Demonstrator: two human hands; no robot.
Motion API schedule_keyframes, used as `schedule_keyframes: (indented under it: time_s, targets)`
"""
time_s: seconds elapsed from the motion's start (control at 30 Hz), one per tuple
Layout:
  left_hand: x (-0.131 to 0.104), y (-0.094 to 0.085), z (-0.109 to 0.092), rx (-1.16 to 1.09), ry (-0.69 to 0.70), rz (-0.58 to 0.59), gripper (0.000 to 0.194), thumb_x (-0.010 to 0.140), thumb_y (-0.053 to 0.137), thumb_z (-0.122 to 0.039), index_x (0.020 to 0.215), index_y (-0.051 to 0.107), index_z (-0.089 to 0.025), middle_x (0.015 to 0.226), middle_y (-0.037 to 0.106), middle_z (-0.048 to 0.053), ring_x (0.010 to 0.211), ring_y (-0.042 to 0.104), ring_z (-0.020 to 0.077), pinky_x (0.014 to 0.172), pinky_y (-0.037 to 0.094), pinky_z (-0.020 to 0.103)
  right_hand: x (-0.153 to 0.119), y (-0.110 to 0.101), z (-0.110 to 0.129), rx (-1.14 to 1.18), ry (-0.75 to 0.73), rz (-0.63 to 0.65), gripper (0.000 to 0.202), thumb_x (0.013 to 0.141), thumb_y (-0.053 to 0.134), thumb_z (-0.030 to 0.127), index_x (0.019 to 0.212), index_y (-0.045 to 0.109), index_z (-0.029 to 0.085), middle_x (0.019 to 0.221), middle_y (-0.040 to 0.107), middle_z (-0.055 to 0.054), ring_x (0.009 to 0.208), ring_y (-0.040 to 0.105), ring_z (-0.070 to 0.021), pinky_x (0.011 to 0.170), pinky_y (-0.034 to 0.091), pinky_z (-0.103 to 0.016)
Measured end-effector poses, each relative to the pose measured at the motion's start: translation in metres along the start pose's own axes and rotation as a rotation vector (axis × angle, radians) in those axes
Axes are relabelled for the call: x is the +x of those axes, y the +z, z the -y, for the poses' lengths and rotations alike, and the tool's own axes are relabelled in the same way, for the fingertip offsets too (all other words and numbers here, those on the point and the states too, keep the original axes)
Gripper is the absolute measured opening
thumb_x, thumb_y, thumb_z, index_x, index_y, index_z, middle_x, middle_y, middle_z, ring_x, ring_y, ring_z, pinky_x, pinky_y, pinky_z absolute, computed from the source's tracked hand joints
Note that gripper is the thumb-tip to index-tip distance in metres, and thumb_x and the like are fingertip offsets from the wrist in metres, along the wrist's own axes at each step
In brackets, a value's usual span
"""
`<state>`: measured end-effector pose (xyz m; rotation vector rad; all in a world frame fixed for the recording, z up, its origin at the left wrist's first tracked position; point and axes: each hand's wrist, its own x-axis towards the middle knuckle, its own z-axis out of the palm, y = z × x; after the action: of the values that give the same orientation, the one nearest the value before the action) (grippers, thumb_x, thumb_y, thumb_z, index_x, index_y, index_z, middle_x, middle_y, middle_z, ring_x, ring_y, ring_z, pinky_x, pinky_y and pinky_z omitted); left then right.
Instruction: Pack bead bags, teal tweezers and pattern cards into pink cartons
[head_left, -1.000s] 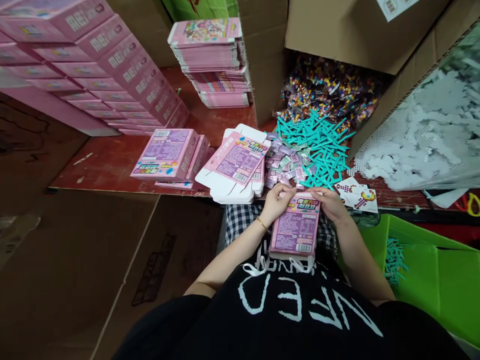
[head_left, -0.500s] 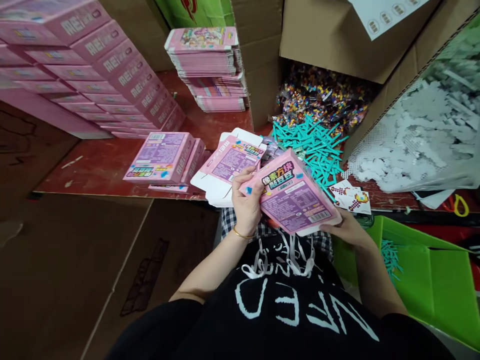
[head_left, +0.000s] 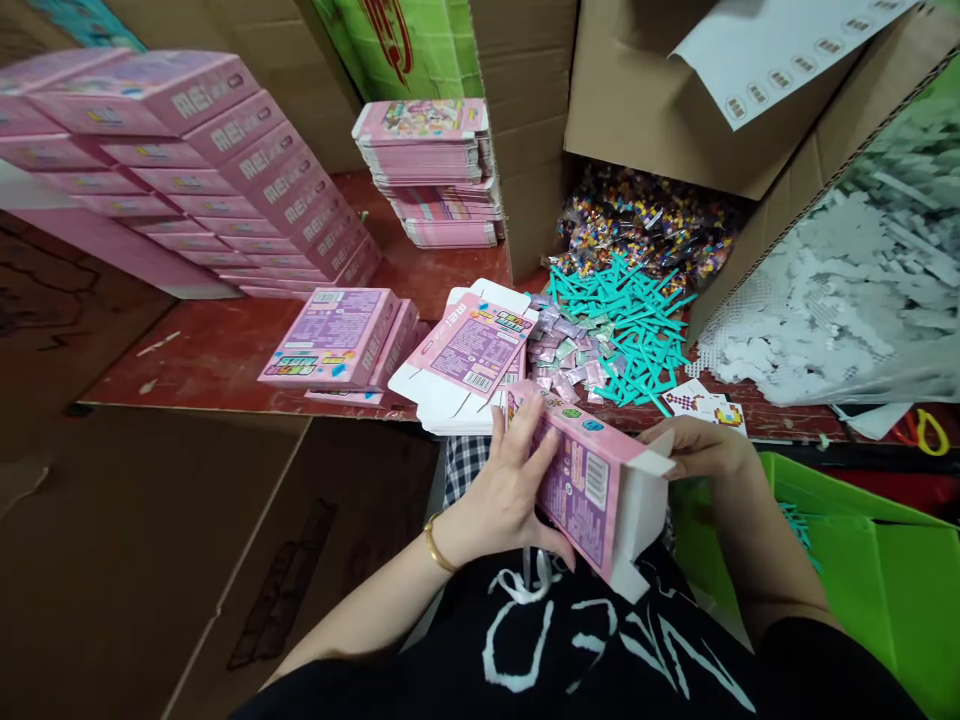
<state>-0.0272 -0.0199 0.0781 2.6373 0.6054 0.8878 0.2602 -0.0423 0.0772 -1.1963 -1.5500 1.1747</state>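
A pink and purple cardboard box is tilted above my lap, its right end open with white flaps standing out. My left hand grips it across the upper face, the thumb at the lower edge. At the open end, the fingers of my right hand are closed on a white side flap. Flattened pink cartons lie in a pile just beyond my left hand. Beside them are small silvery-pink packets and a heap of teal sticks.
Closed pink boxes lie on the red table, with a tall stack of boxes behind. Folded cartons stand at the back. Bags of coloured beads, printed cards, white scraps and a green bin are rightward.
The box has turned so its right end faces me, and that end now gapes with its flaps out. My left hand has shifted onto its upper face; my right hand has moved to a flap.
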Motion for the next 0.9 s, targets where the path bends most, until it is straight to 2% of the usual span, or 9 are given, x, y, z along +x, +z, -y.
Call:
schedule_keyframes:
  time_s: [0.17, 0.27, 0.33, 0.37, 0.47, 0.57, 0.67, 0.8, 0.9]
  targets:
    - [0.022, -0.004, 0.007, -0.123, -0.048, -0.049, 0.133, 0.052, 0.083, -0.061, 0.154, 0.003, -0.028, 0.156, 0.027, 0.023, 0.143, 0.028, 0.0442, 0.114, 0.002, 0.068, 0.025, -0.013, -0.006, -0.022, 0.004, 0.034, 0.059, 0.07, 0.065, 0.072, 0.087, 0.073, 0.017, 0.074, 0.068, -0.01, 0.087, 0.066, -0.0271, 0.068, 0.053, -0.035]
    - [0.036, 0.001, 0.021, -0.23, -0.092, -0.078, 0.128, 0.051, 0.085, -0.06, 0.152, 0.015, -0.025, 0.148, 0.042, 0.021, 0.136, 0.042, 0.0403, 0.116, 0.009, 0.063, 0.047, -0.032, -0.006, 0.006, 0.059, 0.373, 0.06, 0.06, 0.072, 0.073, 0.075, 0.072, 0.015, 0.063, 0.066, -0.007, 0.071, 0.065, -0.0225, 0.06, 0.051, -0.031]
    - [0.036, 0.005, 0.03, -0.335, -0.155, 0.017, 0.108, 0.052, 0.084, -0.059, 0.142, 0.037, -0.024, 0.131, 0.06, 0.016, 0.121, 0.058, 0.0353, 0.113, 0.029, 0.055, 0.069, -0.041, -0.011, 0.036, 0.1, 0.603, 0.062, 0.05, 0.075, 0.075, 0.067, 0.071, 0.015, 0.06, 0.065, -0.007, 0.061, 0.062, -0.0201, 0.054, 0.048, -0.029]
    - [0.032, 0.008, 0.033, -0.388, -0.209, 0.068, 0.093, 0.053, 0.084, -0.058, 0.132, 0.049, -0.024, 0.118, 0.067, 0.013, 0.109, 0.064, 0.0319, 0.106, 0.04, 0.048, 0.081, -0.044, -0.016, 0.034, 0.113, 0.618, 0.064, 0.049, 0.074, 0.076, 0.068, 0.071, 0.015, 0.061, 0.065, -0.007, 0.06, 0.061, -0.0196, 0.054, 0.048, -0.029]
    - [0.008, 0.025, 0.038, -0.479, -0.425, 0.107, 0.059, 0.058, 0.083, -0.056, 0.1, 0.061, -0.02, 0.094, 0.07, 0.007, 0.083, 0.068, 0.0241, 0.077, 0.052, 0.034, 0.119, -0.041, -0.044, -0.195, 0.112, 0.276, 0.061, 0.057, 0.073, 0.072, 0.081, 0.071, 0.015, 0.073, 0.066, -0.007, 0.067, 0.06, -0.0199, 0.061, 0.048, -0.031]
    - [-0.019, 0.046, 0.039, -0.514, -0.624, 0.062, 0.054, 0.064, 0.082, -0.051, 0.1, 0.056, -0.019, 0.096, 0.069, 0.007, 0.084, 0.067, 0.0231, 0.076, 0.052, 0.033, 0.149, -0.031, -0.082, -0.682, 0.089, 0.02, 0.051, 0.048, 0.088, 0.047, 0.086, 0.07, 0.018, 0.092, 0.063, -0.008, 0.088, 0.058, -0.0244, 0.075, 0.047, -0.034]
    - [-0.036, 0.06, 0.037, -0.608, -0.744, -0.004, 0.052, 0.07, 0.079, -0.045, 0.107, 0.052, -0.02, 0.098, 0.069, 0.006, 0.089, 0.068, 0.0228, 0.079, 0.053, 0.034, 0.168, -0.027, -0.112, -0.925, 0.081, 0.047, 0.045, 0.043, 0.092, 0.031, 0.079, 0.069, 0.019, 0.098, 0.06, -0.007, 0.098, 0.055, -0.0272, 0.081, 0.044, -0.034]
    - [-0.041, 0.068, 0.035, -0.699, -0.793, -0.096, 0.052, 0.073, 0.078, -0.04, 0.112, 0.05, -0.02, 0.104, 0.069, 0.007, 0.093, 0.068, 0.0227, 0.084, 0.053, 0.036, 0.184, -0.03, -0.129, -0.784, 0.081, 0.054, 0.024, 0.06, 0.083, 0.033, 0.064, 0.065, 0.018, 0.075, 0.058, -0.002, 0.077, 0.056, -0.0201, 0.072, 0.043, -0.03]
    - [-0.039, 0.071, 0.036, -0.682, -0.82, -0.143, 0.052, 0.072, 0.079, -0.039, 0.112, 0.051, -0.02, 0.105, 0.069, 0.007, 0.097, 0.067, 0.0227, 0.089, 0.052, 0.038, 0.182, -0.031, -0.128, -0.659, 0.077, -0.067, 0.024, 0.07, 0.075, 0.039, 0.075, 0.068, 0.017, 0.072, 0.059, -0.002, 0.069, 0.054, -0.018, 0.067, 0.043, -0.03]
